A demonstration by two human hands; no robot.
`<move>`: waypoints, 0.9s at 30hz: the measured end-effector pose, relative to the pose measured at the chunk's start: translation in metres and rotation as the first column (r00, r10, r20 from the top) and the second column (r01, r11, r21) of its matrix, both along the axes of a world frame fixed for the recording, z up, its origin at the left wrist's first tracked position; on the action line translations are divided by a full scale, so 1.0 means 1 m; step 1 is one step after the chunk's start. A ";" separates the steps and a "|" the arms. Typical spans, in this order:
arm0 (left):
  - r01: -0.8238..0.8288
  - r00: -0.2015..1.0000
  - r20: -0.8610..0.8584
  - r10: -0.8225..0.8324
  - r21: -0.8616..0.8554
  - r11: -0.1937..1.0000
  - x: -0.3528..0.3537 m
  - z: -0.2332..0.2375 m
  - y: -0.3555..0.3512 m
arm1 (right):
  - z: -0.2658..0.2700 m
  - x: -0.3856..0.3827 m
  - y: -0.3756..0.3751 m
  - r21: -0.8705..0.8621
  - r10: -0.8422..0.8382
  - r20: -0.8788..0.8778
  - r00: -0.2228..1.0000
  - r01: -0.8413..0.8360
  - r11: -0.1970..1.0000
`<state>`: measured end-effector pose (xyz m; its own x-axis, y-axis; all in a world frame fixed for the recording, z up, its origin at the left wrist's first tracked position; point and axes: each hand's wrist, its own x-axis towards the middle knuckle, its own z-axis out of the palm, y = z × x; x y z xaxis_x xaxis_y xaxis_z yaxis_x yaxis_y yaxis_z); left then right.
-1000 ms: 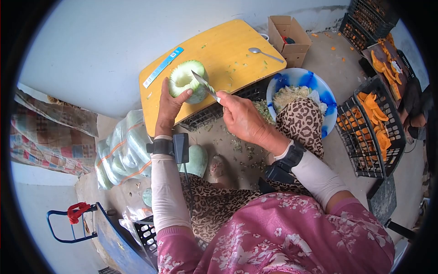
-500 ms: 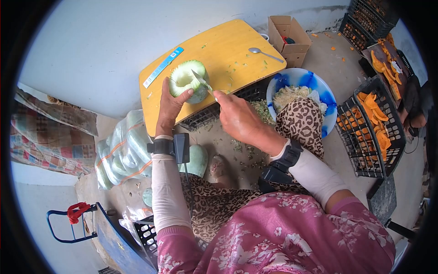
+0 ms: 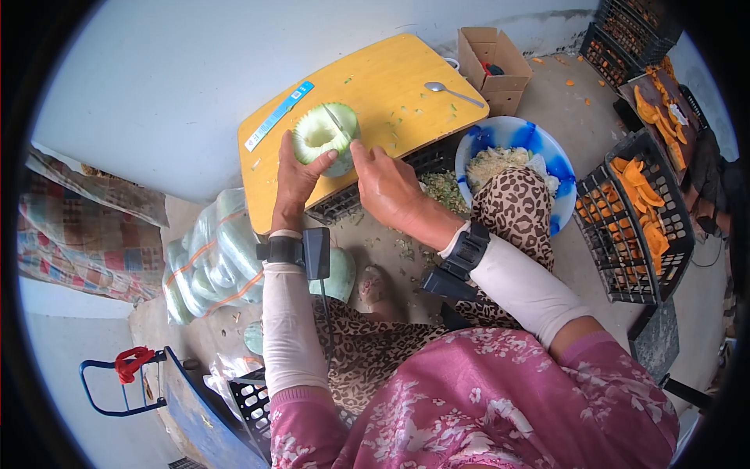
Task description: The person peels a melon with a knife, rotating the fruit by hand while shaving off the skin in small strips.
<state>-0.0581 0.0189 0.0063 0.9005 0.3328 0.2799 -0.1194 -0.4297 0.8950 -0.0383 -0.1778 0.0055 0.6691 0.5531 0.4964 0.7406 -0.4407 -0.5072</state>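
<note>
A hollowed pale green melon [image 3: 316, 136] with a notched rim stands near the front edge of the yellow table [image 3: 383, 86]. My left hand [image 3: 298, 181] is closed around its near left side, thumb against the rim. In my right hand [image 3: 397, 194] is a knife [image 3: 336, 123], its handle mostly hidden by the fingers. The blade lies across the right part of the melon's cut rim, tip pointing away from me. Behind the melon, a blue and white strip [image 3: 280, 115] lies flat on the table, and a metal spoon [image 3: 455, 94] rests at the right end.
A blue and white basin [image 3: 564, 168] with pale shreds sits beside my right knee. Black crates [image 3: 637, 227] with orange pumpkin pieces stand at right. Bagged green melons [image 3: 215, 254] lie at left. A cardboard box [image 3: 500, 74] stands behind the table's right end.
My right hand has shifted left and slightly up, and the knife blade now reaches further over the melon's rim. My left hand stays on the melon.
</note>
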 end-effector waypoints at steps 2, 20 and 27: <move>-0.023 1.000 0.015 0.023 0.024 0.999 0.003 -0.008 0.005 | -0.002 -0.002 -0.004 0.024 0.006 -0.002 1.000 -0.006 1.000; -0.043 0.996 -0.069 0.049 0.086 0.995 0.005 -0.022 0.021 | -0.015 -0.027 -0.030 0.074 0.037 -0.104 0.994 -0.029 0.997; 0.015 0.996 -0.091 -0.022 -0.081 0.997 0.005 -0.016 0.019 | 0.002 -0.006 -0.027 0.040 0.095 -0.193 0.977 -0.089 0.995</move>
<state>-0.0534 0.0382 -0.0100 0.9273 0.3339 0.1689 -0.0425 -0.3544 0.9341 -0.0445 -0.2051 0.0076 0.7013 0.6032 0.3798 0.6633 -0.3572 -0.6576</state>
